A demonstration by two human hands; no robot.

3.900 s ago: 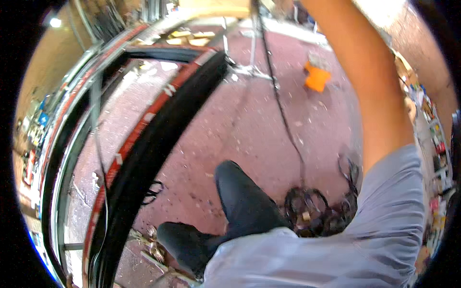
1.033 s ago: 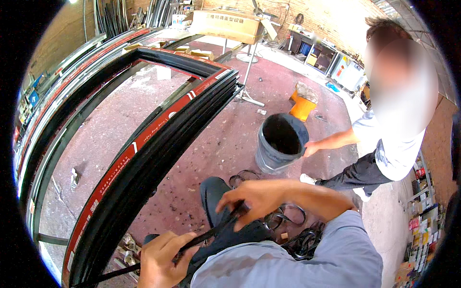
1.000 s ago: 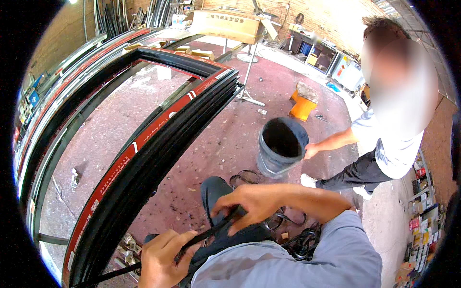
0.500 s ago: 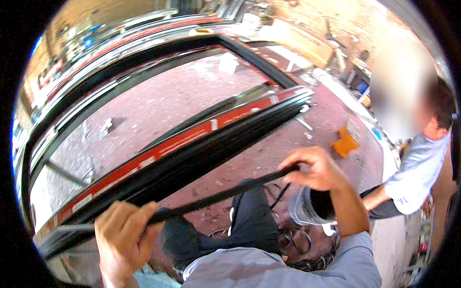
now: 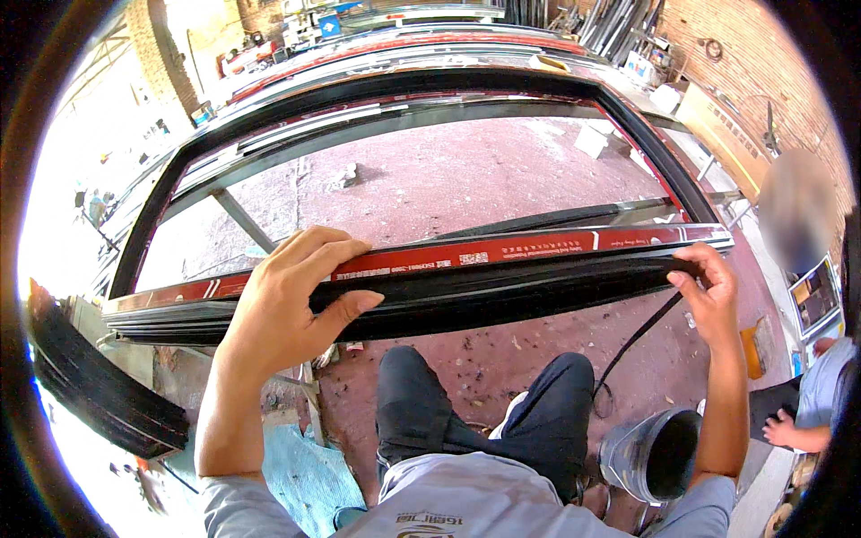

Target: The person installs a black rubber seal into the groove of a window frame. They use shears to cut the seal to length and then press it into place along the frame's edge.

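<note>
Now left hand (image 5: 291, 296) spread flat on frame rail (image 5: 502, 269); right hand (image 5: 708, 296) pinching black rubber strip (image 5: 632, 341).

Daylight, bright. Left side blown out, glare w/ rainbow fringing at rim. Center sharp, soft shadows under frame rail (image 5: 502, 287). Heavy fisheye bend + black vignette at edges. Right periphery soft, bucket (image 5: 653, 453) slightly smeared.
</note>
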